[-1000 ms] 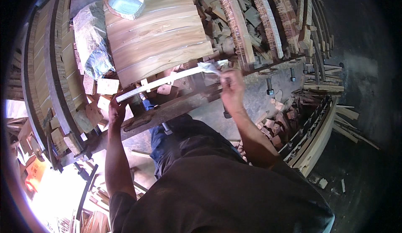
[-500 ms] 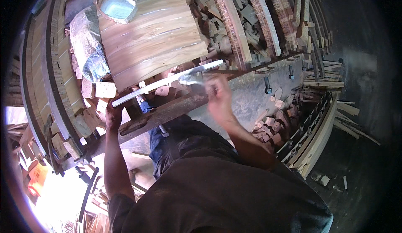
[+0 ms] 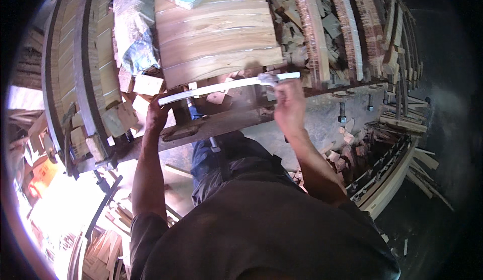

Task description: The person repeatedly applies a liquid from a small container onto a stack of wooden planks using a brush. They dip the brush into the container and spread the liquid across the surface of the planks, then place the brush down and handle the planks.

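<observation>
Along the pale strip (image 3: 216,88), curled hands (image 3: 290,110) grip it and brush (image 3: 266,80), now farther right.

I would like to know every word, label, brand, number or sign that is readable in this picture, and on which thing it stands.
None: no text can be read anywhere.
Bag: creased; no letters can be made out.
Orange thing at left: too blurred to tell if it bears any.
Strip in the left hand: no readable mark.

Left fingers (image 3: 155,111) hold a white-coated strip (image 3: 216,88), right fingers (image 3: 287,90) a brush (image 3: 267,79)
</observation>
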`<state>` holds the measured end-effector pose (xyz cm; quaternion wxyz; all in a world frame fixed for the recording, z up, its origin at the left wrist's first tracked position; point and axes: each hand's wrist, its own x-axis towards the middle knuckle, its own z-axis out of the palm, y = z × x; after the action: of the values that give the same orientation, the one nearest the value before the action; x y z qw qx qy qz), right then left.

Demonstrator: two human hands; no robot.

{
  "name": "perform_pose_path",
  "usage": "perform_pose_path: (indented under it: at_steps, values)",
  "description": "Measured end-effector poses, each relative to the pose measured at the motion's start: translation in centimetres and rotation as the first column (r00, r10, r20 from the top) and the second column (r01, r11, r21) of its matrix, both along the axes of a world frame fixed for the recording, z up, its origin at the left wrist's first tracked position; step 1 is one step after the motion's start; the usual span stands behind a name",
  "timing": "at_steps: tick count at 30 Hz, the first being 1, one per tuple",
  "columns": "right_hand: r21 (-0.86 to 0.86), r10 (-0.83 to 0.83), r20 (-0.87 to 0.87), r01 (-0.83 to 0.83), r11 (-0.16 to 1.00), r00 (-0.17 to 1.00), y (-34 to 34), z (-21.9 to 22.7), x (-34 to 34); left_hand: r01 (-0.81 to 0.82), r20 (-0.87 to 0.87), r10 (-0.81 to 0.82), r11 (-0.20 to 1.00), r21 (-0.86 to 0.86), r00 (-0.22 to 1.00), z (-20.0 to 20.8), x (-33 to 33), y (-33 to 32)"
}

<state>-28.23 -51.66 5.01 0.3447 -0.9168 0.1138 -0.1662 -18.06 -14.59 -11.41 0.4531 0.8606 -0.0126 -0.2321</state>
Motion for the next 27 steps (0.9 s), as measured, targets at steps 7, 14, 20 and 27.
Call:
perform_pose_path:
  at_steps: [7, 14, 20, 27]
  values:
    - [0.031, 0.428, 0.050, -0.429, 0.903, 0.903, 11.9, 0.0, 4.2, -0.037, -0.001, 0.037, 0.996, -0.078, 0.999, -0.8, -0.2, 0.1]
    - [0.306, 0.482, 0.065, -0.477, 0.824, 0.874, 18.4, -1.4, 6.7, -0.029, -0.001, 0.029, 1.000, 0.001, 1.000, -2.9, -0.3, 1.1]
    - [0.403, 0.174, -0.124, -0.111, 0.909, 0.977, 7.3, -2.6, 2.9, -0.009, 0.072, 0.018, 0.991, -0.130, 0.997, -0.5, -0.4, 0.3]
    - [0.303, 0.144, 0.013, -0.141, 0.943, 0.989, 4.2, -1.0, 2.3, -0.034, 0.018, 0.038, 0.984, -0.177, 0.999, -0.4, -0.6, 0.6]
